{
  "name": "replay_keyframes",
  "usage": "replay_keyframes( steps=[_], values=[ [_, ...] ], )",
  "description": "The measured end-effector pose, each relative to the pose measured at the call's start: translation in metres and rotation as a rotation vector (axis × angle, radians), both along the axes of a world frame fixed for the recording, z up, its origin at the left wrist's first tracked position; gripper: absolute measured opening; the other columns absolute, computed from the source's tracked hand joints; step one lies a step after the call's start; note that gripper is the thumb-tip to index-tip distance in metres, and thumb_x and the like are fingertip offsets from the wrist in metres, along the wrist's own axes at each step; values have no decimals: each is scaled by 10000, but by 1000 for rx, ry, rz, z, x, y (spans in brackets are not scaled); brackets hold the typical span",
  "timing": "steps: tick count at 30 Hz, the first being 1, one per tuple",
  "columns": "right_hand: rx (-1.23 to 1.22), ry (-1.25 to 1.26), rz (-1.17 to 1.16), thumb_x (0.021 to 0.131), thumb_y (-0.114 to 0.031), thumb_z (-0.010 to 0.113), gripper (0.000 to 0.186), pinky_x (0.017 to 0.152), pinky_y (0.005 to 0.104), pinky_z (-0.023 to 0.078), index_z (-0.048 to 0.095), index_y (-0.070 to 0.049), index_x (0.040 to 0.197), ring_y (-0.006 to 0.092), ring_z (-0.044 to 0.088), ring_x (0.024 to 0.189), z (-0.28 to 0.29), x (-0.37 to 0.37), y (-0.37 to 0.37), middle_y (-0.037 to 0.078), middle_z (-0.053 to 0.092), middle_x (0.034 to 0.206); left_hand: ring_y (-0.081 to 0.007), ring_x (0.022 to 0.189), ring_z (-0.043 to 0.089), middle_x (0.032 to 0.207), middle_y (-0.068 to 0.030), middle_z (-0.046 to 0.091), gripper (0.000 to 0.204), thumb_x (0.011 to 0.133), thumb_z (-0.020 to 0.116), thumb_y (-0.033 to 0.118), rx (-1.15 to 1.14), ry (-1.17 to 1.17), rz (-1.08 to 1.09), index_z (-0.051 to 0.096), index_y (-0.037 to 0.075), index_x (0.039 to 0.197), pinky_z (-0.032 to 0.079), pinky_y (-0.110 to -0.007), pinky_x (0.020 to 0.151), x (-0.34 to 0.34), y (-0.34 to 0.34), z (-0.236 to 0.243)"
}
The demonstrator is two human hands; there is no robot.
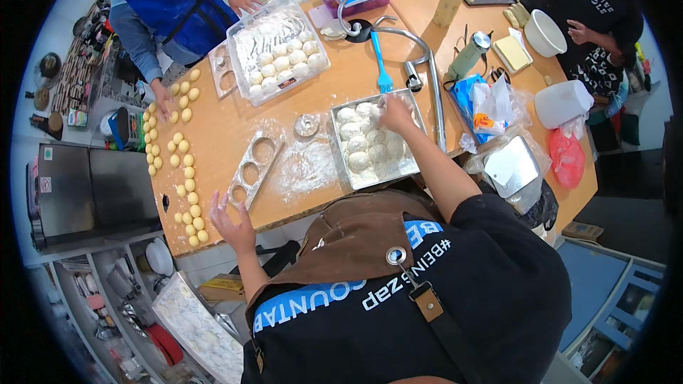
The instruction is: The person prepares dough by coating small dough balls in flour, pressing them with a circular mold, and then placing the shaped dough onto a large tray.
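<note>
My right hand (396,113) reaches into the far right part of a square metal tray (388,180). Its fingers are curled down among floured white dough balls (359,144), and the fingertips are hidden, so what they grip is unclear. Out past the near table edge, my left hand (233,226) hangs with fingers spread and nothing in it. Closest to it lies a floured board with three round holes (257,161). A small floured ring-shaped piece (306,125) rests left of the tray, by a patch of scattered flour (306,165).
Yellow dough balls (188,172) line the table's left side, where a person in a blue apron (167,0) stands. A clear tub (274,50) holds more floured balls. A blue brush (380,64), a curved metal bar (435,92) and a white jug (562,104) stand beyond and right.
</note>
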State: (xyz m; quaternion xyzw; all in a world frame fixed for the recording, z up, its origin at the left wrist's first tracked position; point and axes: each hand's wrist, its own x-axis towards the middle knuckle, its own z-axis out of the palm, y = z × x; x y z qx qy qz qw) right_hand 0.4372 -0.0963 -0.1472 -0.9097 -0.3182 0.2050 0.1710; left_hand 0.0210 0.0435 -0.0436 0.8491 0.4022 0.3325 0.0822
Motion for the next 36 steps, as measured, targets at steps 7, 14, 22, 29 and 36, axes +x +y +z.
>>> replay_keyframes(
  steps=[7,14,22,29,36],
  values=[
    [-23,-154,240,730,-41,610,563,957,519,379,479,-131,1270,335,557,1083,-17,12,-22,160,613,1074,-327,1273,363,1335,-144,457,406,804,653,100,-60,-7,2,524,62,1187,283,-456,1059,-3,6,-13],
    [26,-65,82,716,5,605,582,885,437,464,474,-103,1273,363,600,979,3,-9,-15,192,609,1091,-340,1248,377,1322,-170,450,415,786,660,118,-94,2,8,545,50,1179,292,-462,1048,-20,34,-17],
    [997,1011,-411,793,9,620,440,814,278,487,523,-34,1220,194,601,980,6,-37,2,92,608,1086,-400,1316,302,1404,-225,358,759,736,735,335,-563,601,-37,389,35,1341,276,-451,1078,-63,83,-67],
    [324,524,225,698,-77,748,421,810,320,487,616,-69,1098,196,610,926,-28,-165,80,85,639,1018,-372,1356,249,1442,-226,297,877,720,748,356,-549,693,-105,295,31,1397,222,-458,1112,-81,101,-85],
    [284,387,451,652,-215,771,481,880,390,463,621,-67,1085,343,589,1014,-41,-220,118,188,630,1052,-343,1396,158,1494,-189,207,887,731,732,398,-620,734,-121,274,51,1407,156,-464,1134,-98,116,-80]
  ],
)
